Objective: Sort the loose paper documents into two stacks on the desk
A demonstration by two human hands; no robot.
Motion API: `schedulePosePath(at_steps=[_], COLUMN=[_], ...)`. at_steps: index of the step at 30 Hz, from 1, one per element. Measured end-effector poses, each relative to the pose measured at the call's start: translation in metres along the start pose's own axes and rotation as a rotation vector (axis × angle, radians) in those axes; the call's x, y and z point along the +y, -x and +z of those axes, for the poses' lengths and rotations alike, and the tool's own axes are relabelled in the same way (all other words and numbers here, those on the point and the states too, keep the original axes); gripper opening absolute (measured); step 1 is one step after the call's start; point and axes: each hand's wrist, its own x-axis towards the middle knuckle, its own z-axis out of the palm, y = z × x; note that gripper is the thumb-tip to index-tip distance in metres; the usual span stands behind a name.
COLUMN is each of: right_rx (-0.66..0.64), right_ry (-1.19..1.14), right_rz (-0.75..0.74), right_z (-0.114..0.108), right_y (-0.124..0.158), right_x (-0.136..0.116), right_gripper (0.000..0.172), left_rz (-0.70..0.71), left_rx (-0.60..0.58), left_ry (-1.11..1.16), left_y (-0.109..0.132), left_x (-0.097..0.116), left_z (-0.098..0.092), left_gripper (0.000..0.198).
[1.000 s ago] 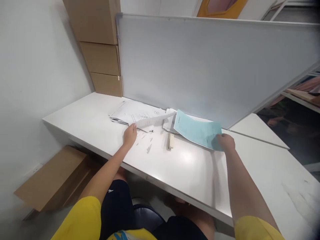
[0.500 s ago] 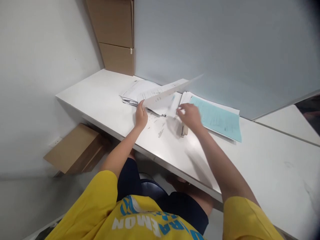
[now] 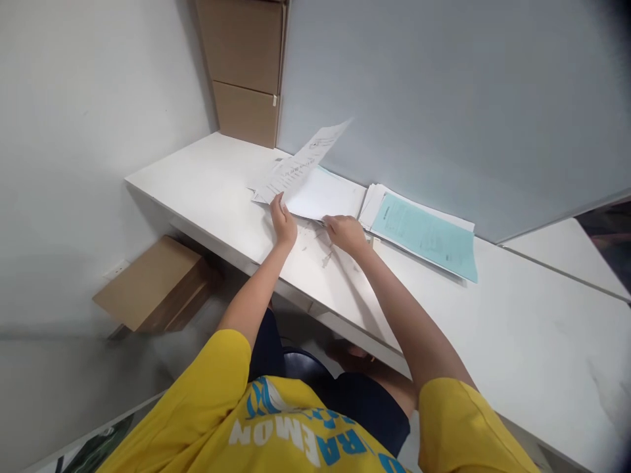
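Observation:
My left hand point(image 3: 284, 222) is closed on a printed sheet of paper point(image 3: 310, 154), its thumb on the near edge while the far end rises off the table. Under that sheet lies a stack of white papers point(image 3: 332, 192). At the stack's near edge, the fingers of my right hand point(image 3: 346, 234) are pinched together on the paper; the fingertips are partly hidden. A small beige object point(image 3: 376, 243), perhaps a stapler, sits mostly concealed behind my right wrist. To the right rests another pile, topped by a light-blue printed sheet point(image 3: 424, 230).
Scraps of paper point(image 3: 326, 260) are scattered on the white table point(image 3: 197, 190) near my hands. Cardboard boxes point(image 3: 246, 112) stand at the back left against a grey partition point(image 3: 444, 98). Another cardboard box point(image 3: 152, 282) is below the table's left side.
My right hand has moved left from beside the blue sheet to the stack's near edge and closed there. The sheet in my left hand has swung up and left, uncovering white paper.

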Motion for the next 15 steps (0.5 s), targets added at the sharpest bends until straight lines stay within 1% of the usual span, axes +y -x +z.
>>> schedulePosePath(at_steps=[1, 2, 4, 5, 7, 8, 9, 11, 12, 14, 15], right_rx=[0.037, 0.103, 0.310, 0.429, 0.633, 0.694, 0.728, 0.757, 0.774, 0.848, 0.905], right_ry=[-0.020, -0.052, -0.134, -0.170, -0.198, -0.194, -0.186, -0.187, -0.199, -0.234, -0.257], right_rz=[0.054, 0.114, 0.210, 0.221, 0.164, 0.110, 0.054, -0.034, -0.062, -0.082, -0.071], right_z=[-0.002, -0.005, -0.014, -0.020, -0.034, -0.043, -0.052, -0.073, -0.085, -0.110, -0.123], right_y=[0.006, 0.013, 0.026, 0.032, 0.046, 0.053, 0.061, 0.081, 0.094, 0.124, 0.141], right_x=[0.003, 0.007, 0.014, 0.017, 0.017, 0.013, 0.008, -0.006, -0.015, -0.029, -0.034], right_gripper=[0.038, 0.038, 0.037, 0.036, 0.033, 0.031, 0.029, 0.027, 0.026, 0.025, 0.024], left_rz=[-0.020, -0.026, 0.018, 0.061, 0.144, 0.169, 0.180, 0.170, 0.158, 0.142, 0.147], left_rx=[0.031, 0.055, 0.069, 0.058, 0.003, -0.029, -0.051, -0.065, -0.059, -0.062, -0.089], left_ry=[0.040, 0.083, 0.165, 0.199, 0.250, 0.270, 0.284, 0.303, 0.309, 0.306, 0.297], left_y=[-0.001, -0.002, -0.004, -0.005, -0.004, -0.003, -0.001, 0.007, 0.012, 0.023, 0.029], left_x=[-0.002, -0.004, -0.007, -0.007, -0.006, -0.004, -0.001, 0.005, 0.007, 0.010, 0.011], left_z=[0.001, 0.002, 0.004, 0.005, 0.006, 0.004, 0.001, -0.012, -0.022, -0.049, -0.064], left_gripper=[0.062, 0.063, 0.065, 0.066, 0.065, 0.064, 0.063, 0.061, 0.060, 0.057, 0.055])
